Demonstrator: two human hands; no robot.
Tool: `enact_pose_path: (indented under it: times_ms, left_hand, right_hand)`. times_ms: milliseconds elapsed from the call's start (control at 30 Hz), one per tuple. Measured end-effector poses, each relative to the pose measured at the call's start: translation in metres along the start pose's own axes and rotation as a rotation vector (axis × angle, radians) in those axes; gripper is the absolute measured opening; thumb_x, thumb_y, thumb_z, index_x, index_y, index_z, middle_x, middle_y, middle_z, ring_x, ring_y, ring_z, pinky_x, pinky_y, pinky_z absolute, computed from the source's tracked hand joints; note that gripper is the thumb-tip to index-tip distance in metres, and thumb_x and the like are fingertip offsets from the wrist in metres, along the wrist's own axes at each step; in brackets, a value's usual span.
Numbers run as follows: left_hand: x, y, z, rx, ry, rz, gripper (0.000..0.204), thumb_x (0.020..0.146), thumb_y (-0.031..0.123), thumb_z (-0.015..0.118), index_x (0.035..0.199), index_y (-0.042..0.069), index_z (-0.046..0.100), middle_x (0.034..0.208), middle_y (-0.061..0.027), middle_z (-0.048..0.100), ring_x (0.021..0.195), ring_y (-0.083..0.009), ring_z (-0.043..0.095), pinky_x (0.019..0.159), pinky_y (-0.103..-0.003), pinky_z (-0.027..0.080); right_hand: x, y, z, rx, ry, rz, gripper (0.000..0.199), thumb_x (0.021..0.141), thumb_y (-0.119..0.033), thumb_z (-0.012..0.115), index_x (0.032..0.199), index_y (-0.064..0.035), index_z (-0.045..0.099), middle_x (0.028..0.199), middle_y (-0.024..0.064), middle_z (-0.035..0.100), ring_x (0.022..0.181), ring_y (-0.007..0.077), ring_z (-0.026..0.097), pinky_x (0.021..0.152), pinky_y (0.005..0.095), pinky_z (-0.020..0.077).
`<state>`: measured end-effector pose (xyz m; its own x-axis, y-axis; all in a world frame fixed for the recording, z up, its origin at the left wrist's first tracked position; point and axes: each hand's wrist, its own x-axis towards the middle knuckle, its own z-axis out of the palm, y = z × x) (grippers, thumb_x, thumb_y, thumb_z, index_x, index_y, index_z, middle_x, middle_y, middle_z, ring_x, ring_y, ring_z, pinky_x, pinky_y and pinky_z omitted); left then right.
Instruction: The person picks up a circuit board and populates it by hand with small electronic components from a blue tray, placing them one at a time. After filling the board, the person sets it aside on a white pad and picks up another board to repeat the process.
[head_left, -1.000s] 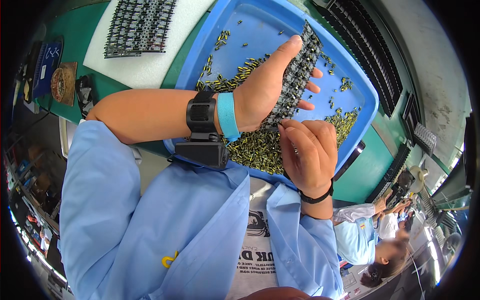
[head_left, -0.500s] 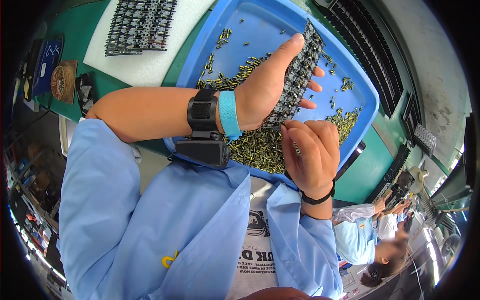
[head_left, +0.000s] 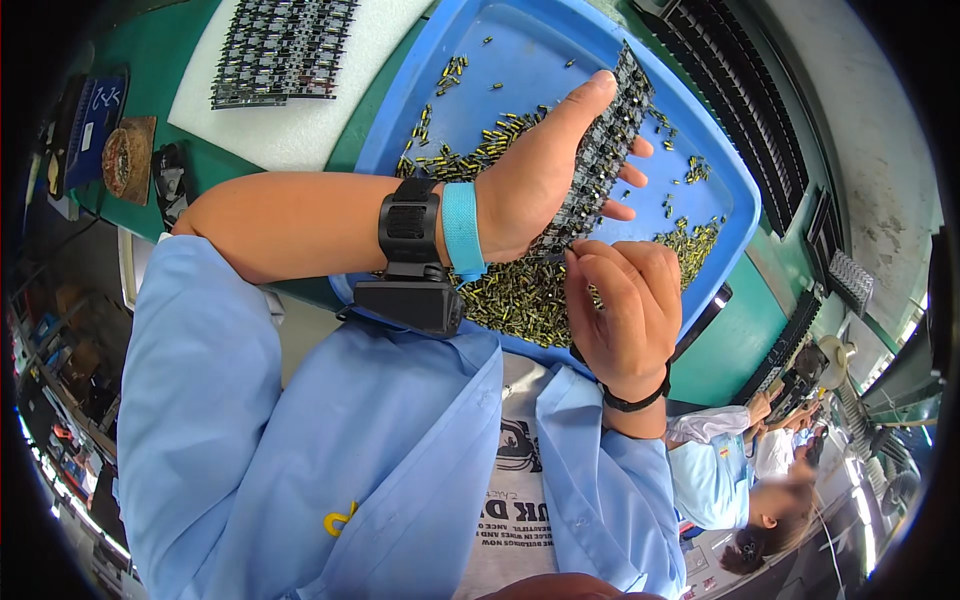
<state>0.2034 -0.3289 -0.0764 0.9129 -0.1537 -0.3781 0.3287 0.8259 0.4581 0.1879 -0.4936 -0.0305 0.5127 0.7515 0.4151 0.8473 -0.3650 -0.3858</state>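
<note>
My left hand holds a long, dark panel of small circuit boards at a slant, thumb on the near side and fingertips showing past its right edge. At the panel's lower end, my right hand has thumb and forefinger pinched together, touching or almost touching the boards. Whatever sits between those fingertips is too small to make out. Beneath both hands lies a blue tray, where a heap of tiny yellow-and-black cylindrical parts is piled nearest me and more are scattered farther off.
Another set of board panels rests on a white foam sheet at the far left. Long black slotted racks stand right of the tray on the green table. A round-topped object sits at left. A co-worker is at lower right.
</note>
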Motion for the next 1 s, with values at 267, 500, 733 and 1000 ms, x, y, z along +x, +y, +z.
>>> enact_pose_path:
  times_ms: [267,500,733,1000]
  left_hand:
    - [-0.0001,0.0001,-0.0003,-0.013,0.004,-0.009,0.064,0.109,0.062,0.044,0.139,0.007,0.059,0.123,-0.0130,0.069,0.108,-0.0227,0.069,0.087,-0.043,0.064]
    - [-0.0006,0.0013,0.0004,0.007,0.008,-0.002,0.065,0.109,0.063,0.045,0.139,0.007,0.059,0.122,-0.0127,0.069,0.107,-0.0223,0.069,0.086,-0.043,0.064]
    - [-0.0003,0.0009,-0.0002,0.007,-0.002,-0.003,0.065,0.110,0.062,0.043,0.139,0.007,0.059,0.124,-0.0139,0.069,0.109,-0.0234,0.069,0.087,-0.043,0.064]
    - [0.0025,0.0059,-0.0044,-0.142,-0.155,-0.054,0.071,0.110,0.063,0.036,0.148,0.006,0.054,0.133,-0.0179,0.067,0.116,-0.0295,0.068,0.094,-0.050,0.063]
  right_hand:
    - [0.0009,-0.0006,0.0000,0.019,-0.009,0.020,0.039,0.073,0.014,0.083,0.104,-0.0007,0.065,0.096,0.0098,0.076,0.079,0.0273,0.066,0.070,0.0386,0.0483]
    - [0.0012,-0.0023,0.0024,0.023,-0.002,0.035,0.038,0.075,0.015,0.082,0.105,-0.0003,0.065,0.095,0.0103,0.076,0.079,0.0274,0.066,0.070,0.0379,0.0489]
    - [0.0003,-0.0036,0.0041,0.065,0.039,0.076,0.040,0.077,0.015,0.083,0.109,0.0004,0.065,0.095,0.0108,0.076,0.079,0.0259,0.066,0.068,0.0356,0.0487]
    - [-0.0028,0.0023,-0.0030,0.064,0.088,0.047,0.039,0.074,0.011,0.087,0.108,-0.0013,0.072,0.091,0.0092,0.073,0.078,0.0250,0.063,0.068,0.0356,0.0477]
